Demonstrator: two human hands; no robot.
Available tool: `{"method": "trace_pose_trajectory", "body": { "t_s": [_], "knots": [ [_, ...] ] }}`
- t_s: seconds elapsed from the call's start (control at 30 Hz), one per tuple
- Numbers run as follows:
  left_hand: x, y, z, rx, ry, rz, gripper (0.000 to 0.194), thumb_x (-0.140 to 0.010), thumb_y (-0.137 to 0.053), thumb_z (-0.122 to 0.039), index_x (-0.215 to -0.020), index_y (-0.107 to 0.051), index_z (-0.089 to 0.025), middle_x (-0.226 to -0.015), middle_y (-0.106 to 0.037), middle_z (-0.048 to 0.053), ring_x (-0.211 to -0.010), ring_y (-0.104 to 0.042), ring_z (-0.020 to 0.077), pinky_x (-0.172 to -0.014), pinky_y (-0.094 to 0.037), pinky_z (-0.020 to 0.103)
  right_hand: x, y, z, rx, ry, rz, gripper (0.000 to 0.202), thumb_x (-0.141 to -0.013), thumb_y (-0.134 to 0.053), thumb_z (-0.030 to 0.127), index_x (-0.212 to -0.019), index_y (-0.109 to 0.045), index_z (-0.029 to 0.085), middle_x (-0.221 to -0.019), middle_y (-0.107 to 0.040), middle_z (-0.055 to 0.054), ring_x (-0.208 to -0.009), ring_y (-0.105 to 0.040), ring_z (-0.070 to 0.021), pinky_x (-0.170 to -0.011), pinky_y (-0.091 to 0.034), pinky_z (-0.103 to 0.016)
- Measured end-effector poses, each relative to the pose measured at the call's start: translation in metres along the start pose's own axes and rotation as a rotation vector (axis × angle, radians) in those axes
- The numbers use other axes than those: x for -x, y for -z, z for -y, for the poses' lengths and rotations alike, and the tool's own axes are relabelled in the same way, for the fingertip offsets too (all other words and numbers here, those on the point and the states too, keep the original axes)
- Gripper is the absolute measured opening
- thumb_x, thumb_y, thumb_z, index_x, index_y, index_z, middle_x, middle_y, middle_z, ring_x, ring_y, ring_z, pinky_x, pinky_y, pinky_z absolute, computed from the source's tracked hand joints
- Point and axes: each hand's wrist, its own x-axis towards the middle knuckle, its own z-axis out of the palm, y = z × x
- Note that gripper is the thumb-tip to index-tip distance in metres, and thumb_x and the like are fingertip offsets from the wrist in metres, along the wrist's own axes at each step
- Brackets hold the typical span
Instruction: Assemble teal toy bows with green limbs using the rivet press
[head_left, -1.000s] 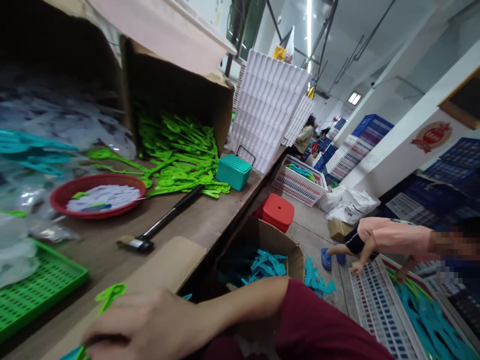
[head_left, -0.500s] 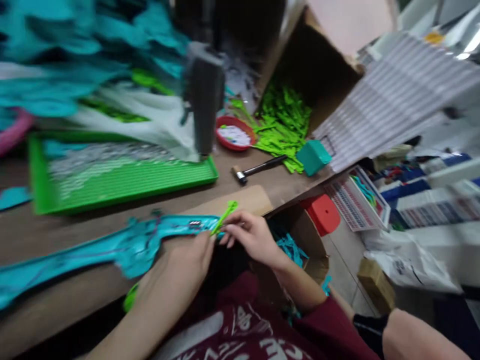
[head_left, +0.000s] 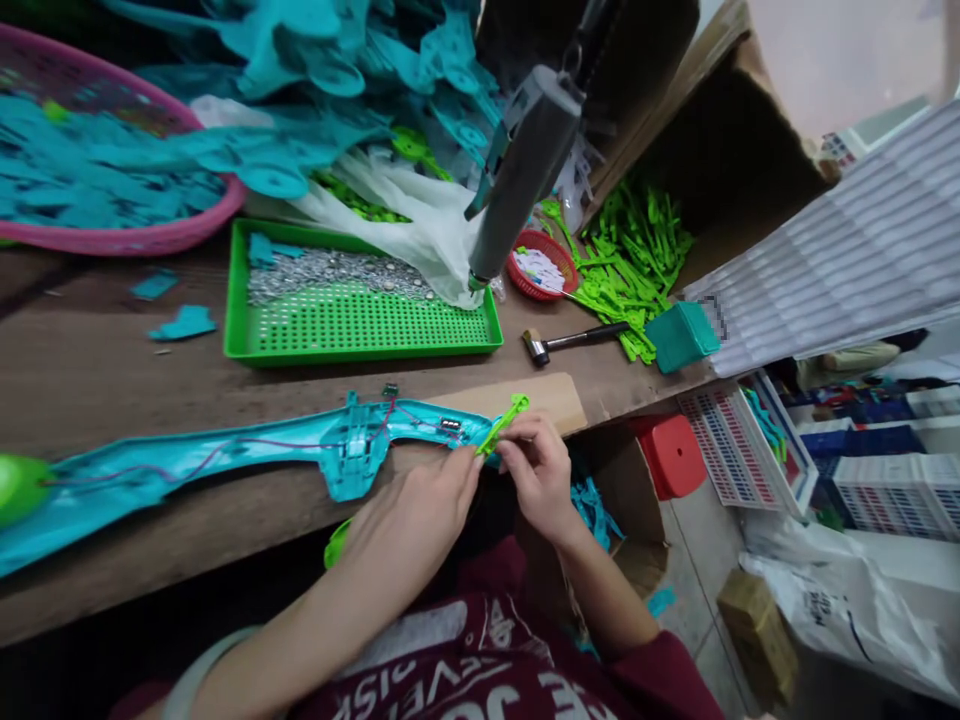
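Note:
A long blue plastic shell (head_left: 262, 455) lies open side up along the bench edge, with a thin dark wire and a small circuit board in it. At its right end, a narrow lime-green plastic piece (head_left: 513, 410) slants upward between my hands. My left hand (head_left: 431, 500) is closed, its fingertips at the lower end of that piece. My right hand (head_left: 538, 475) pinches near its middle from the right. The fingers partly hide the green piece and the shell's tip. A rounded lime-green part (head_left: 19, 490) sits on the shell's left end.
A green perforated tray (head_left: 367, 350) holds small metal parts. Beyond are a hanging power screwdriver (head_left: 529, 170), a hammer (head_left: 574, 342), a red basket (head_left: 566, 285), lime-green pieces (head_left: 637, 255) and a teal box (head_left: 682, 335). A pink basket (head_left: 225, 205) stands left.
The camera view has swung left, so the bench things appear farther right and sharper. Both hands stay at the green piece by the shell's right end, with little change in their grip.

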Motion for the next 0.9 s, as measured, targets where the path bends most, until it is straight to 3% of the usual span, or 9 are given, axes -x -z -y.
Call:
{"method": "trace_pose_trajectory", "body": {
  "t_s": [0.3,0.6,0.73,0.8,0.9],
  "knots": [
    [0.001,-0.001,-0.003,-0.021,0.024,-0.022,0.043,-0.107,-0.023,-0.032,-0.119,-0.062,-0.019,-0.092,-0.076,0.014,-0.089,-0.077,0.0344,-0.068,-0.057,0.039,-0.002,-0.007,0.013,0.269,0.093,-0.046,0.008,-0.095,-0.059,0.018,-0.093,-0.065,0.022,-0.092,-0.058,-0.004,-0.088,-0.059,-0.0163,-0.073,-0.055,-0.029],
    [-0.002,-0.006,-0.003,0.065,0.033,-0.066,0.038,-0.106,-0.028,-0.029,-0.12,-0.062,-0.02,-0.096,-0.077,0.013,-0.089,-0.076,0.0333,-0.066,-0.052,0.036,0.0,-0.004,0.016,0.291,0.141,-0.042,0.017,-0.095,-0.059,0.016,-0.102,-0.073,0.024,-0.097,-0.062,-0.005,-0.091,-0.062,-0.0164,-0.082,-0.055,-0.031],
    [-0.003,-0.011,-0.004,0.166,0.006,-0.067,0.033,-0.105,-0.032,-0.028,-0.115,-0.063,-0.022,-0.093,-0.077,0.007,-0.09,-0.076,0.0287,-0.066,-0.048,0.032,-0.002,-0.005,0.017,0.074,-0.083,-0.133,0.004,-0.088,-0.07,0.023,-0.085,-0.072,0.022,-0.092,-0.06,-0.003,-0.088,-0.062,-0.0149,-0.078,-0.056,-0.028],
    [-0.003,-0.015,-0.003,0.216,-0.01,-0.093,0.033,-0.105,-0.033,-0.027,-0.111,-0.065,-0.023,-0.094,-0.077,0.005,-0.087,-0.075,0.0257,-0.065,-0.046,0.03,-0.004,-0.009,0.015,-0.188,-0.288,-0.16,0.014,-0.081,-0.077,0.03,-0.086,-0.068,0.021,-0.088,-0.06,-0.001,-0.079,-0.061,-0.0134,-0.067,-0.055,-0.025],
    [-0.007,-0.02,0.003,0.258,-0.067,-0.15,0.036,-0.104,-0.031,-0.029,-0.108,-0.066,-0.023,-0.089,-0.077,0.004,-0.079,-0.074,0.0232,-0.063,-0.045,0.029,-0.011,-0.011,0.012,-0.506,-0.525,-0.101,0.033,-0.072,-0.083,0.037,-0.095,-0.066,0.02,-0.08,-0.064,0.0,-0.063,-0.055,-0.0106,-0.053,-0.049,-0.021]
  ]
}}
